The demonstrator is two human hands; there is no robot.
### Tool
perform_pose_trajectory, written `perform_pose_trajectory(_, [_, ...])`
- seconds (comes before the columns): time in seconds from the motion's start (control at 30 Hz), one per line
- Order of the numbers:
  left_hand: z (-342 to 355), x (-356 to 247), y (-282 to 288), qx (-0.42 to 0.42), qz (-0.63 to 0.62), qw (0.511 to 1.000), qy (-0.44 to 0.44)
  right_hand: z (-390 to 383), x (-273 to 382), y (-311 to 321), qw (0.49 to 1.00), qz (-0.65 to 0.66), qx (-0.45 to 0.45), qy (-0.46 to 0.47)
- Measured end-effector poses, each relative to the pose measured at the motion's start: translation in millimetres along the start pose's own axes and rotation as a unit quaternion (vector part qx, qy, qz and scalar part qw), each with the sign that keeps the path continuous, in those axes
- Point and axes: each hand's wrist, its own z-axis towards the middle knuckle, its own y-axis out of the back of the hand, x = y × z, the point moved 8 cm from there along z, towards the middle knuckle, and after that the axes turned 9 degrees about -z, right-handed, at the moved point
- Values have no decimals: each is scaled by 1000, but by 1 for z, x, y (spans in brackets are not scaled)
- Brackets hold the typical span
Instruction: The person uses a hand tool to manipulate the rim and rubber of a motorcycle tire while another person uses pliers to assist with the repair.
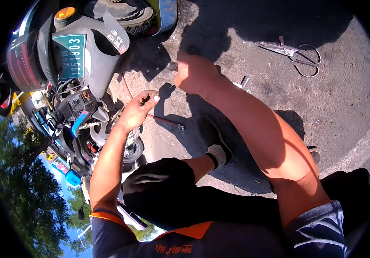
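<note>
My right hand (pixel 193 73), reaching forward over the pavement, is closed on a dark, rounded tool (pixel 171 66), mostly hidden by my fingers. My left hand (pixel 139 107) is closed in a pinch beside a grey and black scooter (pixel 96 73); whatever is between its fingertips is too small to make out. A red hose (pixel 167 121) with a metal fitting runs on the ground below my hands. Just right of my right hand lies a small metal cylinder (pixel 245 81), partly behind my arm.
Large black-handled shears (pixel 294 55) lie at the upper right. A blue container (pixel 166 19) stands at the top beside a tire (pixel 135 23). My shoe (pixel 210 133) is on the shaded pavement. Trees (pixel 26 189) show at the left rim.
</note>
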Motion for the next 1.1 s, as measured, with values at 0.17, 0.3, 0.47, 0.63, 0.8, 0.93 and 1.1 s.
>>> perform_pose_trajectory(0.17, [-56, -66, -29, 92, 100, 990, 30, 19, 7, 20, 991, -65, 115, -1])
perform_pose_trajectory(0.3, [-8, -93, -37, 14, 80, 991, -102, 15, 2, 36, 995, -51, 81, -22])
perform_pose_trajectory(0.47, [40, -68, -40, 23, 154, 984, -91, 22, -4, 28, 999, 6, 31, 11])
perform_pose_trajectory(0.63, [48, -40, 2, 100, 20, 993, -61, 32, 2, 29, 998, -10, -59, -30])
perform_pose_trajectory(0.8, [156, 28, 67, -34, -109, 993, 39, 18, 27, 30, 989, -11, -105, -105])
perform_pose_trajectory(0.93, [231, -7, 91, -228, -113, 956, -146, 2, 42, 29, 971, 42, -177, -155])
perform_pose_trajectory(1.1, [253, -52, 106, -300, -41, 905, -299, 4, 53, 20, 947, 76, -227, -214])
